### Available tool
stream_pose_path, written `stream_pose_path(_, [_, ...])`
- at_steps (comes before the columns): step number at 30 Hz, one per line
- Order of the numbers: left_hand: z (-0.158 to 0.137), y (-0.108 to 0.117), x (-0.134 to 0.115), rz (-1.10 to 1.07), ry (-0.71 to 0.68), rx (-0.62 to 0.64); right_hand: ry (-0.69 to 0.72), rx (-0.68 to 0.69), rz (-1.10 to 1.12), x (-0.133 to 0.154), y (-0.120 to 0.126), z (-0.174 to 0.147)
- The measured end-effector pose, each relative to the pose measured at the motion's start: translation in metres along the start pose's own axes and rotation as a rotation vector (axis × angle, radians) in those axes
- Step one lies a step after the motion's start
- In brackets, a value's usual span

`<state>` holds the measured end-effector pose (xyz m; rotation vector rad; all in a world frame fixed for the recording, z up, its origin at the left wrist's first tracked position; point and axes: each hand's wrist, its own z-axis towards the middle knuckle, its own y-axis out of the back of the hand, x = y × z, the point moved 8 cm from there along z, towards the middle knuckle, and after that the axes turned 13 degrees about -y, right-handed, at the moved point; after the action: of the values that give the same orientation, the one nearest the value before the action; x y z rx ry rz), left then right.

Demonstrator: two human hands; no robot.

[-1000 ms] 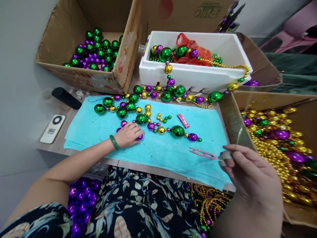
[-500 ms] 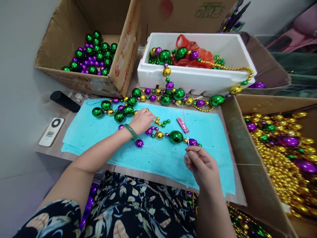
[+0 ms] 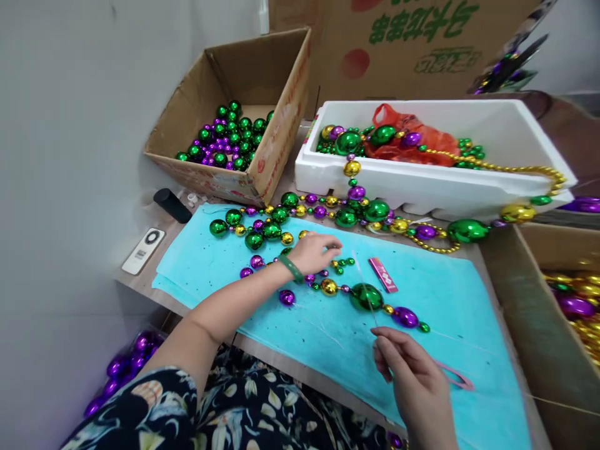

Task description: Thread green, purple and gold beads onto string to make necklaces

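Observation:
Over the blue cloth (image 3: 187,269), my left hand (image 3: 316,253), wearing a green bangle (image 3: 291,269), hovers with fingers loosely stretched and nothing visible in them. Small green beads (image 3: 344,265) lie just beneath its fingertips. My right hand (image 3: 412,375) pinches the lower end of a thin, pale needle-like rod (image 3: 362,281), which points up and away. Behind the rod lies a strung row of beads: a gold bead (image 3: 329,287), a big green bead (image 3: 367,297) and a purple bead (image 3: 405,317). A pink looped handle (image 3: 462,380) shows beside my right hand, partly hidden.
A cardboard box (image 3: 225,178) of green and purple beads stands back left. A white foam box (image 3: 356,181) holds beads and a red bag (image 3: 412,140). Bead garlands (image 3: 376,210) lie along the cloth's far edge. A pink packet (image 3: 383,275) and a white device (image 3: 143,251) lie nearby.
The view has shifted, so the scene sits lower and further right. My left hand has lifted its fingers from the beads. The right hand keeps its pinch; the pink handle now shows beside it.

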<state>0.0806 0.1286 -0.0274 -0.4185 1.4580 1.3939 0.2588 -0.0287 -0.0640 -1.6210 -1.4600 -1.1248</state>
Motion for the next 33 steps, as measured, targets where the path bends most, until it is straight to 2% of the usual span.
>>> stream_pose_path(2, [-0.015, 0.016, 0.01, -0.433, 0.176, -0.177, 0.022, -0.018, -0.034, 0.002, -0.004, -0.003])
stream_pose_path(4, [-0.031, 0.021, 0.017, -0.799, 0.321, -0.271, 0.03, -0.026, -0.056, 0.004, -0.01, -0.005])
stream_pose_path(7, [-0.049, 0.027, 0.018, -1.056, 0.394, -0.331, 0.027, -0.016, -0.068, 0.005, -0.021, -0.007])
stream_pose_path(13, [-0.064, 0.039, 0.013, -1.137, 0.401, -0.381, -0.01, 0.034, -0.05, 0.003, -0.036, -0.005])
stream_pose_path(24, [-0.072, 0.039, 0.012, -1.286, 0.423, -0.37, -0.023, 0.061, -0.052, 0.006, -0.046, -0.003])
stream_pose_path(33, [-0.074, 0.044, 0.013, -1.236, 0.394, -0.369, -0.025, 0.055, -0.054, 0.006, -0.045, -0.003])
